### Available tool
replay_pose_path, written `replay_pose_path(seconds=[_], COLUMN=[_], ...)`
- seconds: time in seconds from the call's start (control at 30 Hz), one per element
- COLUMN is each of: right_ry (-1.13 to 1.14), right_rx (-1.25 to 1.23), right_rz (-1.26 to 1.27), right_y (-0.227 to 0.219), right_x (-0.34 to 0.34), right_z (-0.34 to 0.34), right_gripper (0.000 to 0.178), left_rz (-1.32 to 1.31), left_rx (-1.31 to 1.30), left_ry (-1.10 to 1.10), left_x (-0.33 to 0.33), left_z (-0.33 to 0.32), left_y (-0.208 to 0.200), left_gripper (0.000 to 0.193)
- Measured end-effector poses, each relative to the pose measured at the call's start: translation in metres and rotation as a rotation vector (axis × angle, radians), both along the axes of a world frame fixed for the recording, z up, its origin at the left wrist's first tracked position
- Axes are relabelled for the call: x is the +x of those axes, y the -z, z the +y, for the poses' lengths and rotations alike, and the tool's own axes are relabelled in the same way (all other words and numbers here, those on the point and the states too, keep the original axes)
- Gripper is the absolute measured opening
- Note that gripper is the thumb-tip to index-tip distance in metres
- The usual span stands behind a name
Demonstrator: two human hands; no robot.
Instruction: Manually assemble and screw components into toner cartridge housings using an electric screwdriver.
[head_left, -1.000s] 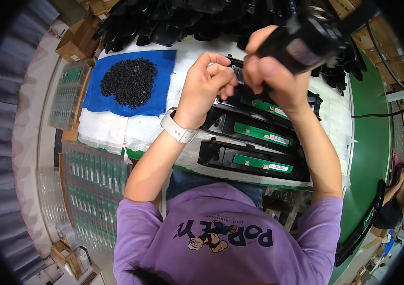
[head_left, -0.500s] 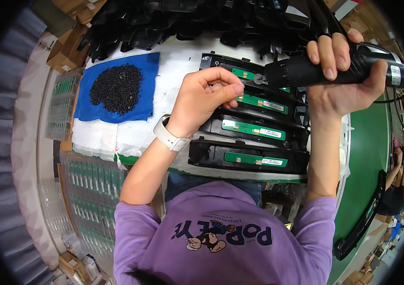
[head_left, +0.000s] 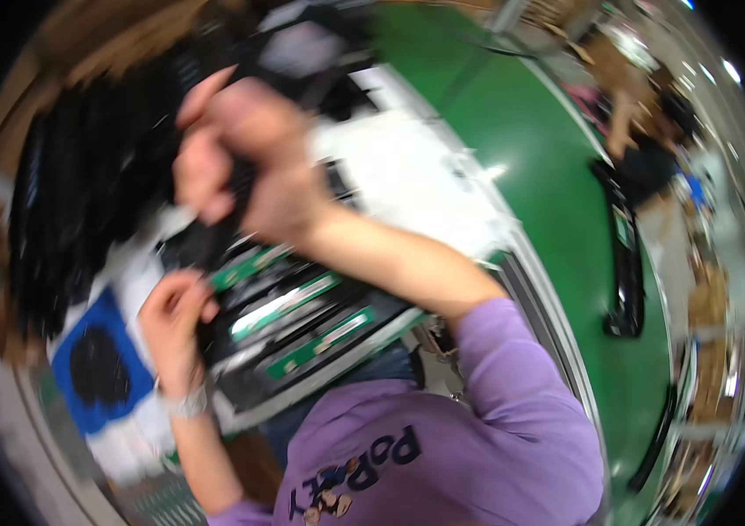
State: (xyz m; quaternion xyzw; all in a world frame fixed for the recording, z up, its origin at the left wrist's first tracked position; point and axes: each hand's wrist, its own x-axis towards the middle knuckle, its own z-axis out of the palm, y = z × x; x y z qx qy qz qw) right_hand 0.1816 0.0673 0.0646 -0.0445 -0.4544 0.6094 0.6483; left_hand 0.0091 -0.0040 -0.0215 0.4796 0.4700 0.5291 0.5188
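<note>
Blurred by motion, my right hand point(head_left: 254, 162) grips a black electric screwdriver point(head_left: 207, 244) that points down toward the work. My left hand point(head_left: 175, 307), with a watch on its wrist, has its fingers curled together just below the tool's lower end. Whatever those fingertips hold is too small and smeared to make out. Beneath and beside both hands lies a row of black plastic housings point(head_left: 245, 383), each with a green circuit board point(head_left: 321, 340) inside. The tip of the screwdriver cannot be seen clearly.
To the left a blue cloth point(head_left: 131, 373) bears a pile of small black screws point(head_left: 99, 364). Many black plastic parts point(head_left: 74, 193) are heaped at the far left. On the right runs a green conveyor belt point(head_left: 513, 131) carrying a long black part point(head_left: 625, 263). Another person point(head_left: 644, 167) is beyond it.
The whole view has swung round to the right, showing more of the green belt. My right hand still grips the screwdriver, now tilted more steeply downward. My left hand stays close to its lower end.
</note>
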Motion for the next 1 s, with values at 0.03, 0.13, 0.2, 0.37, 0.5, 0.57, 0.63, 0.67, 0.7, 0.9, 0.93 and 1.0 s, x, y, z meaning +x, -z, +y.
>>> replay_pose_path(seconds=[0.03,0.13,0.2,0.37,0.5,0.57,0.63,0.67,0.7,0.9,0.93,1.0], right_ry=[-0.067,-0.093,-0.119,-0.052,-0.067,-0.030,0.026,0.030,0.014,0.154,0.157,0.148], right_rx=[-0.035,-0.107,-0.119,-0.167,-0.231,-0.242,-0.179,-0.080,-0.044,0.069,0.086,0.099], right_rz=[0.047,0.094,0.124,0.172,0.210,0.143,-0.005,-0.104,-0.175,-0.534,-0.524,-0.527], right_y=[-0.003,-0.010,-0.012,-0.015,-0.016,-0.016,-0.016,-0.010,-0.005,-0.003,-0.001,0.005], right_x=[0.001,-0.002,-0.001,0.009,0.009,0.014,0.022,0.028,0.039,0.081,0.078,0.073], right_z=[-0.002,-0.008,-0.010,-0.006,-0.004,-0.003,-0.006,-0.003,-0.003,-0.008,-0.007,-0.004], right_gripper=[0.026,0.023,0.024,0.031,0.034,0.031,0.027,0.028,0.032,0.041,0.042,0.042], left_rz=[0.013,-0.018,-0.058,-0.057,-0.130,-0.224,-0.235,-0.133,-0.118,-0.237,-0.219,-0.188], left_rx=[-0.011,-0.022,-0.007,0.082,0.109,0.070,0.017,0.087,0.122,0.082,0.060,0.028], left_ry=[-0.005,-0.002,0.034,0.103,0.104,0.047,-0.047,-0.062,-0.036,0.039,0.019,0.022], left_x=[0.000,0.001,0.003,0.004,-0.001,-0.004,-0.009,-0.011,-0.007,0.005,0.005,0.000], left_z=[0.000,-0.005,-0.005,-0.003,-0.003,0.003,-0.001,0.000,0.004,0.007,0.005,0.004], left_y=[-0.002,-0.001,0.000,0.001,0.002,0.001,0.000,0.001,-0.001,-0.011,-0.013,-0.016], left_gripper=[0.008,0.010,0.010,0.012,0.020,0.026,0.028,0.028,0.027,0.019,0.019,0.020])
